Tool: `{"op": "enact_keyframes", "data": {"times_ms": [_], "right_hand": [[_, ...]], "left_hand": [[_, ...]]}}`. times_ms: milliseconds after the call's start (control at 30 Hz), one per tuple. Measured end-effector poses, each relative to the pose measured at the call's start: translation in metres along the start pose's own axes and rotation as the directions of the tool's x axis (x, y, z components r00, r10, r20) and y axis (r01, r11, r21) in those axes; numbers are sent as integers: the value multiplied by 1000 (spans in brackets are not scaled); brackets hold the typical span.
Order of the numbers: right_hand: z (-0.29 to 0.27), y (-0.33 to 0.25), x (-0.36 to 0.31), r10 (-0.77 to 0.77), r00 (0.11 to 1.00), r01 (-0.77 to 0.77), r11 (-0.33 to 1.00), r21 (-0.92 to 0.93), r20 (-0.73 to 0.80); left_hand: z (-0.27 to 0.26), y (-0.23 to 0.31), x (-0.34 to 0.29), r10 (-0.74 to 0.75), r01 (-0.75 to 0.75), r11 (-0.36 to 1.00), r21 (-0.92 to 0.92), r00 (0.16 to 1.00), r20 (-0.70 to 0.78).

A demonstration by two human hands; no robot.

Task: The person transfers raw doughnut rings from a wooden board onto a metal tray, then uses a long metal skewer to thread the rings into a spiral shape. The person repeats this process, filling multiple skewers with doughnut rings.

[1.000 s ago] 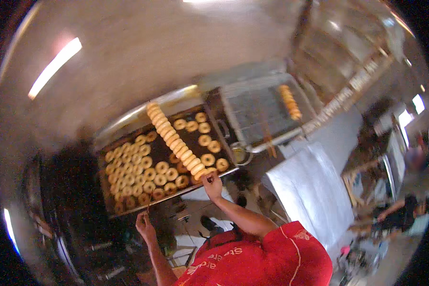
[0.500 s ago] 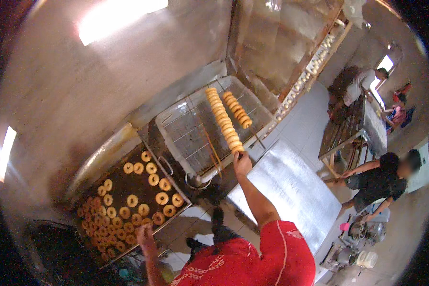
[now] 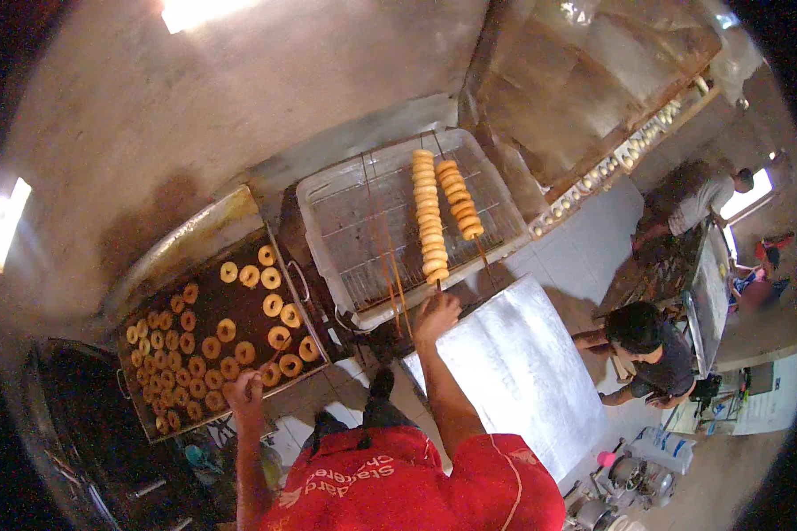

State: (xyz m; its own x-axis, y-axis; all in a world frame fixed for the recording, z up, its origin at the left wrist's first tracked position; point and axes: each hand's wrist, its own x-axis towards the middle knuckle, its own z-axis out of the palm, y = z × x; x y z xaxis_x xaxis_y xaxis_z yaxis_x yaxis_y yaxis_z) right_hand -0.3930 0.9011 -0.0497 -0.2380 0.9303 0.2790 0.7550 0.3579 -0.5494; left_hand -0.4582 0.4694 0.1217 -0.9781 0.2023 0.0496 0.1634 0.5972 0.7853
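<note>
In the lower left of the frame, the person's left hand (image 3: pixel 243 394) pinches what looks like a thin stick (image 3: pixel 274 352), beside a dark pan (image 3: pixel 211 296) holding golden rings (image 3: pixel 187 342). Near the centre, the right hand (image 3: pixel 437 320), the nearer of the two, is at the lower end of a long skewered row (image 3: pixel 429 212) of rings; whether its fingers grip or are loose, I cannot tell. The row lies straight up the frame from this hand, its long axis near vertical, over a wire-racked tray (image 3: pixel 341 212). Just right, a shorter row (image 3: pixel 459 199) lies slightly slanted.
</note>
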Motion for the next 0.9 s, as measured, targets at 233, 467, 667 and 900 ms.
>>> {"op": "enact_keyframes", "data": {"times_ms": [233,467,667,900], "right_hand": [[10,-12,-23,-177,954,216,965,-146,244],[-31,-33,-53,-256,935,121,881,458,245],[-212,-14,-212,-364,659,342,924,168,658],[-400,-128,-164,-203,574,670,673,-313,794]], "left_hand": [[11,-45,-5,-32,34,998,-51,999,39],[5,-100,7,274,-280,958,64,958,84],[42,-109,45,143,-300,926,228,840,523],[56,-144,82,174,-417,863,284,774,608]]}}
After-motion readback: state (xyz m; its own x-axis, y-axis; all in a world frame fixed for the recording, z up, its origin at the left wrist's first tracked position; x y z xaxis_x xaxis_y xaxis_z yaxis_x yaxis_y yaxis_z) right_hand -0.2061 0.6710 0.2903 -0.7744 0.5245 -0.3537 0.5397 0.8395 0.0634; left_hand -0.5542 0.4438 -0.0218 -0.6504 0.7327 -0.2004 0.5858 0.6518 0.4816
